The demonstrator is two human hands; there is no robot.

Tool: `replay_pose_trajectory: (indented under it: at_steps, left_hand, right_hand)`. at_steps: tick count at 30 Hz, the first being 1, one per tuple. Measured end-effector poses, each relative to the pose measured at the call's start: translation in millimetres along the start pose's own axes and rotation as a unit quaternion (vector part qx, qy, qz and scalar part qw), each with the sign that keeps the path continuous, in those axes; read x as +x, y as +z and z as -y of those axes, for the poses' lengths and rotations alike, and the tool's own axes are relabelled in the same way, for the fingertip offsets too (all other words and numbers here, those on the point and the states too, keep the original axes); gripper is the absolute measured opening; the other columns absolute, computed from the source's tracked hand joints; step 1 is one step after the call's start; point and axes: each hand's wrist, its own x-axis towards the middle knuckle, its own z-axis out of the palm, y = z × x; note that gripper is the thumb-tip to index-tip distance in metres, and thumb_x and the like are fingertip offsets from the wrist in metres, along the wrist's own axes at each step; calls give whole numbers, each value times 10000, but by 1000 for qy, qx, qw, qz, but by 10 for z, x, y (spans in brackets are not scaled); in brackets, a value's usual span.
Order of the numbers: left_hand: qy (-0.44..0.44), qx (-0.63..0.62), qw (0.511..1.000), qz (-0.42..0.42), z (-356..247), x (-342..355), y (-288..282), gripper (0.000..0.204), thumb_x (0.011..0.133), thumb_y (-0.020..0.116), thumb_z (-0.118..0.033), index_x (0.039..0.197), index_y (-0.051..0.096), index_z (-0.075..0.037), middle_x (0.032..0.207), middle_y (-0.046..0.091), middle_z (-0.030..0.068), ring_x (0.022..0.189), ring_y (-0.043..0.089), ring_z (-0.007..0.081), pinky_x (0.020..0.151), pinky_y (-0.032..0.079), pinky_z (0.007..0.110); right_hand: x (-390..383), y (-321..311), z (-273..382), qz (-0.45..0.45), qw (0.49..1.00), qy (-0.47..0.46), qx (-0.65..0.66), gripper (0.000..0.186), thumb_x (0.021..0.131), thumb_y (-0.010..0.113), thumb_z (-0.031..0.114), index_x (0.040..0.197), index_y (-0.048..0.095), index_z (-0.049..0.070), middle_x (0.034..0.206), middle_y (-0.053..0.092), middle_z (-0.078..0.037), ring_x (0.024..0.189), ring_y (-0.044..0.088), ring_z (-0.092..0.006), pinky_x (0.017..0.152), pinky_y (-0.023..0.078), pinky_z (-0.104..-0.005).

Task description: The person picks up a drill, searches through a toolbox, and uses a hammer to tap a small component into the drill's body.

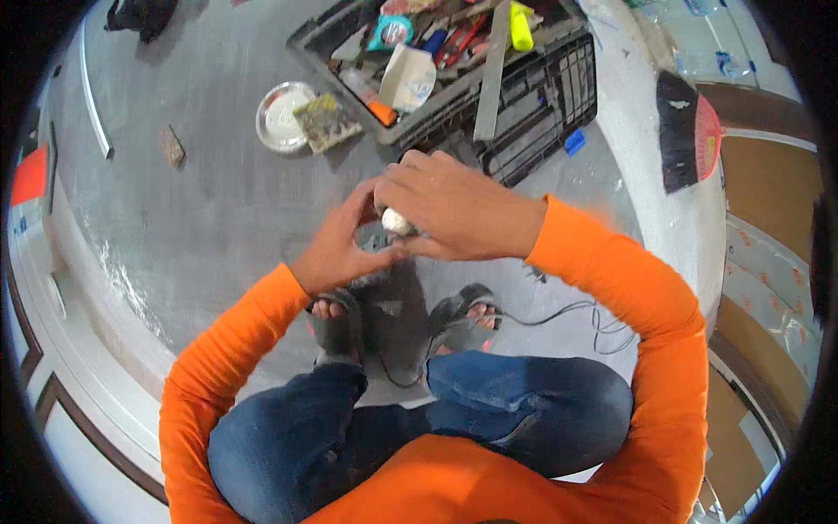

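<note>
In front of my bent knees, both hands meet over the grey floor. My right hand (pixel 454 205) is closed round a small object with a whitish rounded end (pixel 397 222); the rest of it is hidden in the grip. My left hand (pixel 347 237) curves in from the left, thumb and fingers reaching to the same spot. Its fingertips go behind my right hand, so what they grip there does not show. Just beyond the hands stands a black plastic crate (pixel 410 135) full of tools, with a flat metal strip (pixel 494 74) across its near edge.
Left of the crate are a round silvery lid (pixel 281 118) and a dirty yellow-grey sponge-like block (pixel 327 122). A black cable (pixel 550 319) runs by my right foot. A red-and-black broom head (pixel 690 131) lies far right. A long metal strip (pixel 94 96) lies far left.
</note>
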Motion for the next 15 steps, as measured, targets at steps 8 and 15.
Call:
replay_pose_trajectory:
  at_steps: [8,15]
  left_hand:
    - [-129,-19,991,18,-64,-31,-124,596,856,749,-57,1406,524,2,1185,696,144,1052,680,189,970,539,349]
    - [4,92,993,75,-77,93,-109,455,852,770,-97,1288,641,-78,1077,739,109,970,710,217,865,556,341]
  right_hand:
    - [159,-261,-4,10,999,33,-6,505,858,680,513,1140,588,105,1177,558,-171,1085,551,-363,889,444,-463]
    - [416,-787,-1154,-64,981,76,-164,341,867,678,108,1203,616,105,1191,599,-147,1090,614,-359,890,513,-442]
